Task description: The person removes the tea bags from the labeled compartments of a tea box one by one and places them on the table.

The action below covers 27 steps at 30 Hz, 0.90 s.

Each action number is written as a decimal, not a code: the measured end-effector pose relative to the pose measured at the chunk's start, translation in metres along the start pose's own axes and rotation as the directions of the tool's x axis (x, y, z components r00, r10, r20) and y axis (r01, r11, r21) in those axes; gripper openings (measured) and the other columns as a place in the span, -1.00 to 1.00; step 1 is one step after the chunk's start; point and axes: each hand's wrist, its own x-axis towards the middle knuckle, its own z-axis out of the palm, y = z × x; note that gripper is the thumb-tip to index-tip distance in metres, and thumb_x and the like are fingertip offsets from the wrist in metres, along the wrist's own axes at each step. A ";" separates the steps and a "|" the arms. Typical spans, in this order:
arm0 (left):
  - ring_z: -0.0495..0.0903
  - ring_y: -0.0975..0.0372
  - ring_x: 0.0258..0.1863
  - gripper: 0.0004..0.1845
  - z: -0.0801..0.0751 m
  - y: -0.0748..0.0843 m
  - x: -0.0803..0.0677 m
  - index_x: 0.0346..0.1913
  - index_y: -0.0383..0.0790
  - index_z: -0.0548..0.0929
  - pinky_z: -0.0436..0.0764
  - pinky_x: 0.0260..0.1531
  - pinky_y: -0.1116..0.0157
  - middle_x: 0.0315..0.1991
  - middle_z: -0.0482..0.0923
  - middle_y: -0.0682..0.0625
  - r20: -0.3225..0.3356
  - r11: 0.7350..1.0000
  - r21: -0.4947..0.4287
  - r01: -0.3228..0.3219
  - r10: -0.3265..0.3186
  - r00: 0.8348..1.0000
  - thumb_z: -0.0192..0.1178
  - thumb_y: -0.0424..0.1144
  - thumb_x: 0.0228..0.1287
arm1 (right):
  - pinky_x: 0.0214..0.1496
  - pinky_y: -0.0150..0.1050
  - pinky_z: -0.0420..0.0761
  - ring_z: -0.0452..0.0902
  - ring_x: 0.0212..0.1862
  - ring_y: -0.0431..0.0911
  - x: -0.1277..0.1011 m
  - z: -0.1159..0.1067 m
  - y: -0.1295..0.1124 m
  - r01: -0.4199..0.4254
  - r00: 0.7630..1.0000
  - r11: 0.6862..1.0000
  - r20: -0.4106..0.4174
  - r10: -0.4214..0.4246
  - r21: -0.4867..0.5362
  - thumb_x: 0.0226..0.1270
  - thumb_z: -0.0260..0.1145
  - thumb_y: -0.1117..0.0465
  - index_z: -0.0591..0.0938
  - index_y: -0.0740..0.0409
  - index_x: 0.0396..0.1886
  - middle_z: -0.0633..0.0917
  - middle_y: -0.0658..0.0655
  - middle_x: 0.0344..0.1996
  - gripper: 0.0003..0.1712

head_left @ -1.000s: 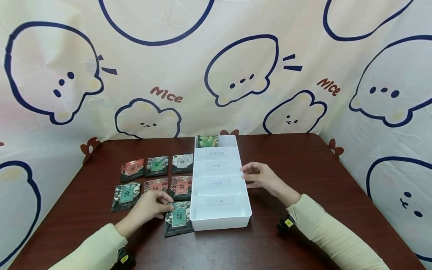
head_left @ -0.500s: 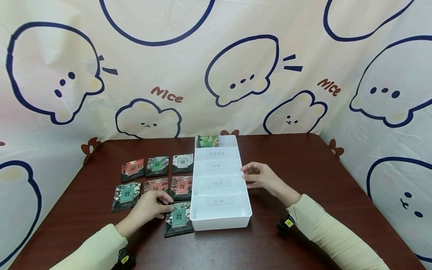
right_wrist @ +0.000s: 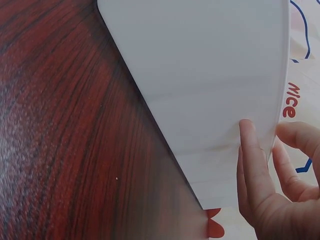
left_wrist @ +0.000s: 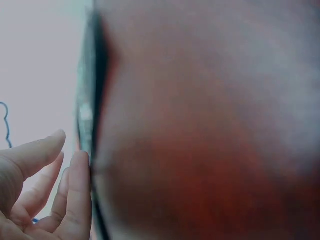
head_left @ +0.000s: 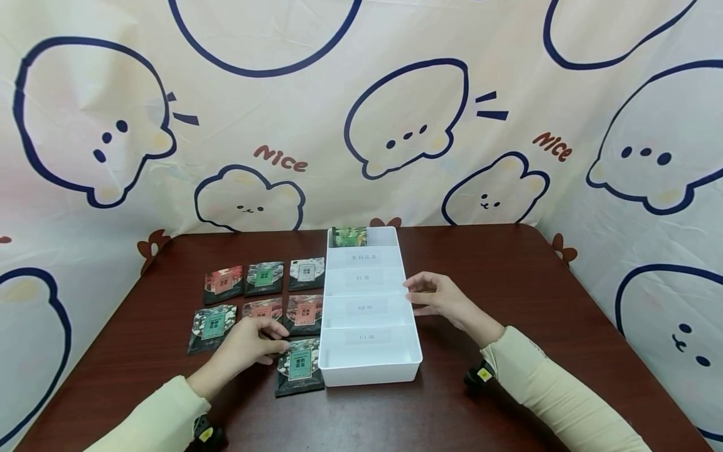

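Packets on the bench [head_left: 508,276]: seven lie flat to the left of the white tray [head_left: 369,370], in two rows of three plus one nearer the person. Back row: a red packet [head_left: 223,284], a green packet [head_left: 263,277] and a white-fronted packet [head_left: 307,273]. Second row: a green-fronted packet [head_left: 211,324], a red one partly covered by the left hand [head_left: 245,347], and a red packet [head_left: 304,313] against the tray wall. The seventh, a teal packet [head_left: 299,366], lies nearest the person, its edge just beside the tray's left wall. An eighth packet, leafy green [head_left: 349,236], sits in the tray's far compartment.

Tray: one, long and white, divided into five compartments; four bear small labels too fine to read. Only the far compartment holds anything.

Left hand: rests on the bench with fingers loosely curved, fingertips touching the upper left corner of the teal packet; it grips nothing. In the left wrist view the fingers [left_wrist: 75,195] lie against a dark packet edge, the rest being blurred.

Right hand [head_left: 440,298]: relaxed, fingers touching the outside of the tray's right wall near its middle. The right wrist view shows fingertips [right_wrist: 250,150] laid on the white wall.

Surroundings: a cartoon-printed cloth [head_left: 395,125] hangs behind and beside the bench. The tray stands between the two hands.
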 end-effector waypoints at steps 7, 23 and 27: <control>0.66 0.06 -0.31 -0.72 -0.020 0.033 0.003 -0.10 -0.36 0.66 0.71 -0.39 0.18 -0.24 0.63 -0.13 -0.025 0.993 -0.087 -0.084 0.082 0.996 0.36 -0.26 0.19 | -0.15 -0.08 0.71 0.62 -0.20 -0.10 0.000 -0.002 0.001 0.003 1.000 1.000 -0.004 -0.003 -0.002 0.26 0.33 0.36 0.52 0.37 0.06 0.58 0.21 -0.17 -0.62; 0.59 0.14 0.05 -0.54 -0.050 0.116 0.106 0.17 -0.20 0.54 0.57 0.12 0.18 0.16 0.52 -0.12 -0.078 0.947 -0.126 -0.295 0.287 0.955 0.20 0.01 0.34 | -0.15 -0.08 0.71 0.63 -0.21 -0.10 0.000 0.000 0.000 -0.001 1.000 1.000 0.002 0.001 0.016 0.26 0.32 0.36 0.52 0.37 0.07 0.58 0.20 -0.17 -0.61; 0.48 0.04 0.15 -0.56 -0.044 0.126 0.137 0.17 -0.20 0.54 0.46 0.20 0.02 0.17 0.51 -0.13 -0.060 0.940 -0.047 -0.339 0.336 0.940 0.17 -0.01 0.37 | -0.16 -0.08 0.71 0.63 -0.21 -0.10 0.000 0.000 0.000 -0.003 1.000 1.000 0.004 0.003 0.028 0.25 0.33 0.37 0.52 0.37 0.07 0.58 0.20 -0.18 -0.61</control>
